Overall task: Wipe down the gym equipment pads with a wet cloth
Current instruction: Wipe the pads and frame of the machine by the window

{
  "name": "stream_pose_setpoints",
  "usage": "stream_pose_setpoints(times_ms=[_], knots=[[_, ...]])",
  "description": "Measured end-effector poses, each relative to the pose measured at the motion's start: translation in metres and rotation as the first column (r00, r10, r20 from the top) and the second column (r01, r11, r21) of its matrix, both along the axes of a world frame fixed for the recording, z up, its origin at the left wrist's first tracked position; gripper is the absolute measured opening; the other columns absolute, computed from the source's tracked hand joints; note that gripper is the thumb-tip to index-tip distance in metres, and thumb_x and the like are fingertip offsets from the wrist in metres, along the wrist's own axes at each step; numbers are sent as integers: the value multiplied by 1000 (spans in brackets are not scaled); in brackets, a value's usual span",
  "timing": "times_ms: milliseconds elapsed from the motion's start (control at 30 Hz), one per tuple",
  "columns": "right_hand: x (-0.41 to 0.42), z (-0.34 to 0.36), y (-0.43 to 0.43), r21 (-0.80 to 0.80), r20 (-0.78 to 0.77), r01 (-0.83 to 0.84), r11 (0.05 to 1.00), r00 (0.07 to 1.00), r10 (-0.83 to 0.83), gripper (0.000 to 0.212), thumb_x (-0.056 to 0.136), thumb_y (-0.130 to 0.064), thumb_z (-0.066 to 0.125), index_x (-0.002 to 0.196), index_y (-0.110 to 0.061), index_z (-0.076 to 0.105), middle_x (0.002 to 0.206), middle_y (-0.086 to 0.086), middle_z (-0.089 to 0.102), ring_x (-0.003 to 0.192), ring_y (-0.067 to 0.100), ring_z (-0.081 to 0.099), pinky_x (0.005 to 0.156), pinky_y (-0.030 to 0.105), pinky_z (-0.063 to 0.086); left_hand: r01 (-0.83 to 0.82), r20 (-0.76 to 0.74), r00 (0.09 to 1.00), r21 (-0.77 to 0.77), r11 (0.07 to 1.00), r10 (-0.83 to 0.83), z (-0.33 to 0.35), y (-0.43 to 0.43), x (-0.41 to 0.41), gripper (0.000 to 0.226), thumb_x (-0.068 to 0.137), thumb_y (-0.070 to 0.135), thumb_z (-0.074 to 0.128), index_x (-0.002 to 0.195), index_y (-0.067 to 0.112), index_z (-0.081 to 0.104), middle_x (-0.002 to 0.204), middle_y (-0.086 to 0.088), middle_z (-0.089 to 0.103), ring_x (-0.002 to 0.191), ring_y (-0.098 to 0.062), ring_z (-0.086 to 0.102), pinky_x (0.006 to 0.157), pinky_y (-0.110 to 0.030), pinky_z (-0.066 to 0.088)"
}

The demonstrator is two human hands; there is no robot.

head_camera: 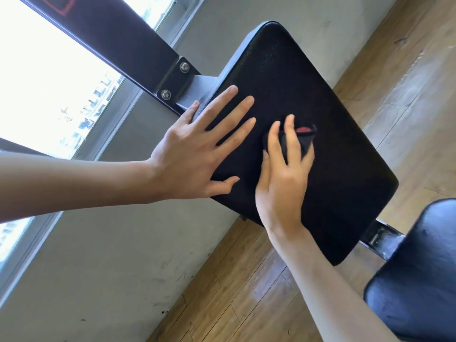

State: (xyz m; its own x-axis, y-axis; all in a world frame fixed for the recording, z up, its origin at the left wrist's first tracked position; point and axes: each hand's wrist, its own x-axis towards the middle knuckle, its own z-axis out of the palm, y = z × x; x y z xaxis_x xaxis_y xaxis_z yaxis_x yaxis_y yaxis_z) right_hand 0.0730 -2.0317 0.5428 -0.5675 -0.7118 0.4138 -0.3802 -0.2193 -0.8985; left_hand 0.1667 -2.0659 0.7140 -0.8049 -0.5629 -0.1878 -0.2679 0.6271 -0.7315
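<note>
A large black padded cushion (320, 99) fills the middle of the head view, tilted on its metal frame. My left hand (195, 149) lies flat on the pad's left edge with fingers spread and straight. My right hand (283, 174) presses a small dark cloth (302, 140) with a red patch against the pad's centre, fingers curled over it. Most of the cloth is hidden under my fingers.
A second black pad (419, 280) sits at the lower right. A black metal beam with bolts (138, 53) joins the pad's frame at the upper left. Behind are a grey wall (98, 267), bright windows (49, 77) and a wooden floor (246, 292).
</note>
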Motion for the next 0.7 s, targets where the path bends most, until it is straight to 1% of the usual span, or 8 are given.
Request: stream_pose_setpoints(times_ms=[100,167,233,367,400,467,600,700], knots=[[1,-1,-2,-82,-102,-53,995,994,45,41,110,-17,45,150,-6,50,161,15,37,145,50,34,125,48,24,-3,1,1000,2,1000,3,0,1,0,88,93,66,42,160,9,32,170,-14,19,158,-37,11,114,-62,35],[-4,-25,2,-64,-123,-26,998,992,18,42,108,-9,46,150,-9,51,160,13,39,141,50,39,123,47,27,4,10,1000,-4,1000,-4,1,0,0,88,93,65,42,159,8,33,170,-14,19,158,-38,12,113,-63,37],[-8,-59,12,36,-57,43,998,998,-41,44,105,0,46,148,-8,52,159,14,41,134,50,45,120,47,31,7,18,1000,-13,1000,-6,0,0,0,87,93,64,41,159,8,32,170,-14,19,158,-39,11,113,-63,38],[-9,-81,28,213,157,46,976,984,-80,46,106,-2,44,152,-7,47,163,16,32,137,48,41,120,21,19,12,6,1000,-21,1000,-11,-1,0,1,87,93,64,43,159,9,33,170,-14,20,157,-39,13,112,-64,39],[-8,-72,24,214,185,54,975,978,-95,45,107,-4,44,151,-5,47,163,17,34,138,47,41,121,23,21,11,6,1000,-22,1000,-11,-1,0,1,87,93,64,43,159,9,33,170,-14,20,157,-39,13,111,-64,39],[-4,-43,13,148,171,75,986,980,-100,41,107,-6,45,148,-2,50,160,16,39,137,47,42,120,35,30,7,10,1000,-19,1000,-7,-1,0,1,87,93,64,43,159,9,33,170,-14,20,158,-39,12,111,-65,39],[5,-19,9,-76,-46,-23,997,999,20,40,105,-4,50,146,-1,53,156,15,44,141,48,40,119,54,32,4,4,1000,-12,1000,-3,-1,0,1,87,93,65,43,159,9,34,170,-14,20,158,-39,12,111,-65,39],[1,-61,19,13,-37,17,1000,999,-17,44,102,3,48,146,-3,54,158,15,42,137,49,43,122,46,29,-5,14,1000,-7,1000,5,-1,1,1,87,93,65,42,160,9,32,170,-13,18,158,-39,10,110,-66,39]])
